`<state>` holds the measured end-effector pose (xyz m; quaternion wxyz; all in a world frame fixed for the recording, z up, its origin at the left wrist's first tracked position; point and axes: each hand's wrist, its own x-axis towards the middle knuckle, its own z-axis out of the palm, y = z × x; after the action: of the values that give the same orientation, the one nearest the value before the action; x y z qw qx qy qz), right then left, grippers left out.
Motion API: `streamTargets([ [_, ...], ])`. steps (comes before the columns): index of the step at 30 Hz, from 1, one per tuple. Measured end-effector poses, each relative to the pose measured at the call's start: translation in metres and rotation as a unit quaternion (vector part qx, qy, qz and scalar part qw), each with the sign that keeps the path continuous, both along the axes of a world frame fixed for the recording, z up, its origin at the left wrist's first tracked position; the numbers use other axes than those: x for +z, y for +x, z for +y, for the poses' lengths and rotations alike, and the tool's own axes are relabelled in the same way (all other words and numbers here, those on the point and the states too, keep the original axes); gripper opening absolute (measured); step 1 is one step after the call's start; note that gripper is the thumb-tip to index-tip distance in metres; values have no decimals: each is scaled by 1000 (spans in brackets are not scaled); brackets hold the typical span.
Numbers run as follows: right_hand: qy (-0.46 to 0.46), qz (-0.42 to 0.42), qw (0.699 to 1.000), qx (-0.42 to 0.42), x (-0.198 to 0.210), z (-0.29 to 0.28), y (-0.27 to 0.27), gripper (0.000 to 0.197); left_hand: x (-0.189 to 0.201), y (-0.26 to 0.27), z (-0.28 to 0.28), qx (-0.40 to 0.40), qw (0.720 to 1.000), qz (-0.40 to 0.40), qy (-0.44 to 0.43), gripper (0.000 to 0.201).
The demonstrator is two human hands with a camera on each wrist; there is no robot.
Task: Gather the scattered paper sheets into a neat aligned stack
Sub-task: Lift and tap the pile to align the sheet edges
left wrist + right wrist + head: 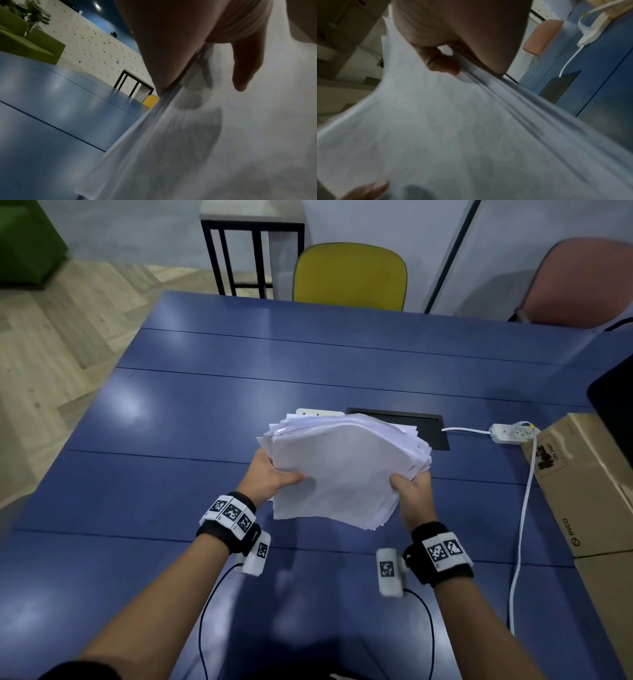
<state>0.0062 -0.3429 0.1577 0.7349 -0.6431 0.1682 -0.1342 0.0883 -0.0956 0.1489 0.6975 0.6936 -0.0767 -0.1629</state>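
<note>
— Where was the thick stack of white paper sheets [342, 470]?

— You held it above the blue tabletop surface [171, 440], edges fanned unevenly.

— And your grip?

— Your left hand [272, 477] clasped the stack's left edge, thumb on top; your right hand [412, 491] pinched its near right corner. A white power strip [512, 432] lay near a brown cardboard box [589, 487].

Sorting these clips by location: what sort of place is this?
Probably an office or meeting room: a large blue table with a built-in cable hatch, a power strip, and upholstered chairs along its far side.
</note>
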Motion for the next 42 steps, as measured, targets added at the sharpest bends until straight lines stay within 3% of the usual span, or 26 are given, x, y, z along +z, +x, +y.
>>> streamTargets([
  [6, -24, 116, 991, 68, -39, -12, -11, 42, -17, -6, -5, -16, 999, 21, 32, 52],
  [9, -51, 155, 987, 7, -63, -1, -15, 28, -25, -11, -14, 24, 998, 23, 45, 47],
  [10, -56, 159, 985, -23, -68, 0, -15, 35, -24, -12, -15, 32, 998, 16, 49, 47],
  [12, -44, 147, 987, -54, -70, 1, -14, 38, -21, -12, -17, 48, 998, 5, 46, 44],
  [15, -40, 106, 993, -42, -54, 0, -16, 10, -19, -7, -13, 69, 997, -6, 23, 36],
  [18, -60, 116, 991, -7, -59, -3, -18, 3, -24, -5, -7, 37, 999, 8, 34, 43],
  [23, -49, 116, 992, 6, -72, -13, -15, 22, -31, -6, -5, 18, 999, 14, 45, 53],
  [27, -60, 144, 987, 27, -76, -13, -21, 11, -46, -6, 3, -6, 997, 39, 74, 50],
  [29, -65, 194, 978, 48, -83, -10, -19, 21, -55, -6, 1, -32, 991, 56, 121, 44],
  [32, -45, 134, 987, 73, -80, -16, -14, 31, -51, 3, 5, -56, 988, 83, 119, 43],
  [34, -62, 117, 989, 67, -76, -16, -18, 27, -45, 4, 2, -71, 991, 68, 91, 38],
  [38, -94, 122, 984, 90, -76, -8, -16, 22, -49, -3, -3, -88, 986, 48, 134, 18],
  [42, -48, 158, 983, 82, -70, -15, -10, 18, -34, 2, -9, -62, 990, 66, 104, 20],
])
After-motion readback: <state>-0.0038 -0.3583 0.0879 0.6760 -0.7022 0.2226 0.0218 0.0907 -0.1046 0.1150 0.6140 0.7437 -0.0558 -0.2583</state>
